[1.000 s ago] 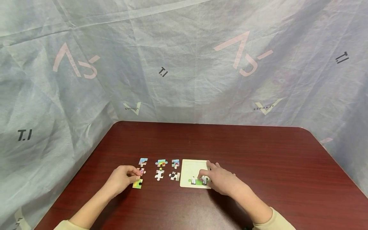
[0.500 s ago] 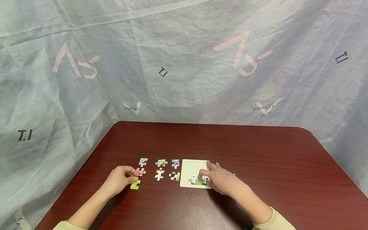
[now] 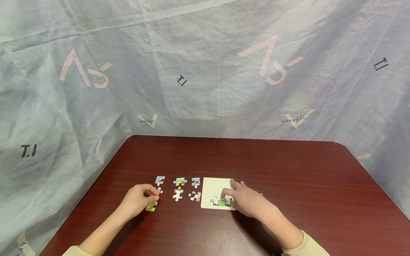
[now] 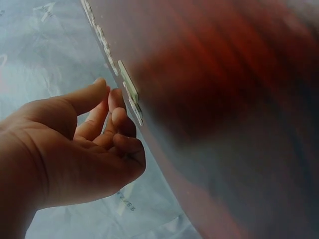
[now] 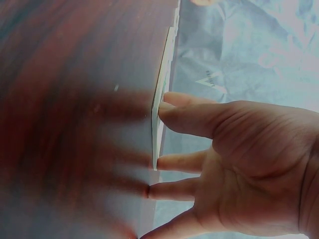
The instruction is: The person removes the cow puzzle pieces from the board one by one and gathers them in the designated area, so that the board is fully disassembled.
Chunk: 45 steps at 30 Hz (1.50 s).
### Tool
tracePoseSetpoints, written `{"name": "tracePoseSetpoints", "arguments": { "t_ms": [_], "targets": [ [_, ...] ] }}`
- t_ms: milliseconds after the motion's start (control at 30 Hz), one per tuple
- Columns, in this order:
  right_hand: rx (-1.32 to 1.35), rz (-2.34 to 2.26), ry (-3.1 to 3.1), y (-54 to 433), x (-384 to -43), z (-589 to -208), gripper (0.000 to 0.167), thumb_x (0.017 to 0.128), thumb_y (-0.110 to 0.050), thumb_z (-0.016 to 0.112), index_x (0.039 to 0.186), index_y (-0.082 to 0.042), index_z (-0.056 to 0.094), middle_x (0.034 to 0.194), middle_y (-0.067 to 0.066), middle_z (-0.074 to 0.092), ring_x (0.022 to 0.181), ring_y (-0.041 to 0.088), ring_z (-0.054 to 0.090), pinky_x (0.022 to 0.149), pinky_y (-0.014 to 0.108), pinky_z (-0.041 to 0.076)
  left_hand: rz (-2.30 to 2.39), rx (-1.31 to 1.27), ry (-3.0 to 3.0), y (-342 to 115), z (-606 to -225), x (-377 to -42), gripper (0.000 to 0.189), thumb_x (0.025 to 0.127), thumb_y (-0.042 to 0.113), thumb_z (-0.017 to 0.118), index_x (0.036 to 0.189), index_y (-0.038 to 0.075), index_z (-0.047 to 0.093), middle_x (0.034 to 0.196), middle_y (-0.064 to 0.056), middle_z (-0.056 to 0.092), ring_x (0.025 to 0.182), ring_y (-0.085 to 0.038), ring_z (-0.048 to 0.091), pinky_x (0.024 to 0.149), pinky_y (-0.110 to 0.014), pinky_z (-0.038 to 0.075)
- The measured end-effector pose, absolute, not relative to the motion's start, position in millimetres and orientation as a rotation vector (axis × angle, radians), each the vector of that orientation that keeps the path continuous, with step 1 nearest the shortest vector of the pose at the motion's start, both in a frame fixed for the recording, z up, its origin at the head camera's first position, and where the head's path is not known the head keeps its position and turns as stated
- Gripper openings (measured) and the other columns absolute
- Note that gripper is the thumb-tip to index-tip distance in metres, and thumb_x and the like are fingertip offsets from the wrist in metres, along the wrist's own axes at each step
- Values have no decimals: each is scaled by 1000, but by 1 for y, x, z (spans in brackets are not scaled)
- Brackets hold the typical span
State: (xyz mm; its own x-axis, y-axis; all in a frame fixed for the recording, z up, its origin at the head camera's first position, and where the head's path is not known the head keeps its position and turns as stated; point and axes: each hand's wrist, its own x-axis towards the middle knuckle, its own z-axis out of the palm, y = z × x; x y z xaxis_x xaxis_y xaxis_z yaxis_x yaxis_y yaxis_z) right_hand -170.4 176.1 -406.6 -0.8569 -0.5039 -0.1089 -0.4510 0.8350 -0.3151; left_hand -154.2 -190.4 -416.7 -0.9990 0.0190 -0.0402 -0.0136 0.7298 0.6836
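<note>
My left hand (image 3: 137, 201) hovers over the left column of jigsaw pieces, thumb and index fingertips close together. In the left wrist view nothing shows between those fingertips, and the pieces lie just beyond them. Partly under the fingers are a pink jigsaw piece (image 3: 158, 190) and, nearer, a green jigsaw piece (image 3: 151, 207). My right hand (image 3: 250, 201) rests at the right side of a cream puzzle tray (image 3: 213, 185). Its thumb touches the tray, with the other fingers spread out straight. A white-and-green picture section (image 3: 219, 202) lies in the tray's lower part, partly hidden by the hand.
Left of the tray lie a sky-blue piece (image 3: 159, 180), a colourful piece (image 3: 180, 181), a blue-and-red piece (image 3: 195, 182), a white piece (image 3: 178, 194) and a black-and-white piece (image 3: 194, 196). The dark red table (image 3: 272, 160) meets a grey cloth (image 3: 205, 89) behind.
The green piece has shifted slightly left and nearer. My left hand drew back a little, then came forward over the pink piece again. The right hand and tray have stayed put.
</note>
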Motion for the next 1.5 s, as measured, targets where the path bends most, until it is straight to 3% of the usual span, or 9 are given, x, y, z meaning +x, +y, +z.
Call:
{"name": "tracePoseSetpoints", "arguments": {
  "t_ms": [367,867,1133,1500],
  "targets": [
    [-803,-491,2838,178,-170,-408,33,89,1,69,102,-25,54,150,23,42,131,55,45,59,79,42,1124,131,2889,-159,-416,-157,12,88,9,77,82,16,72,75,8,61,73,-14,53,64,-33,44],
    [-767,-517,2826,178,-172,-409,25,88,-2,75,100,-15,56,151,27,41,130,54,46,63,76,45,1055,562,2878,-91,-416,-171,16,87,8,77,79,18,68,71,11,57,63,-7,47,61,-27,43],
    [-802,-507,2841,177,-174,-410,24,86,-5,77,96,-16,58,148,29,44,127,56,48,74,70,50,1046,633,2823,-62,-415,-177,14,87,8,77,80,16,68,70,10,58,62,-5,49,61,-26,44],
    [-892,-524,2850,179,-174,-410,26,85,-5,79,91,-15,56,143,35,47,121,59,51,84,65,50,1026,640,2764,-38,-418,-183,19,77,9,86,86,11,69,75,7,60,71,-5,53,67,-26,47]
  ]
}}
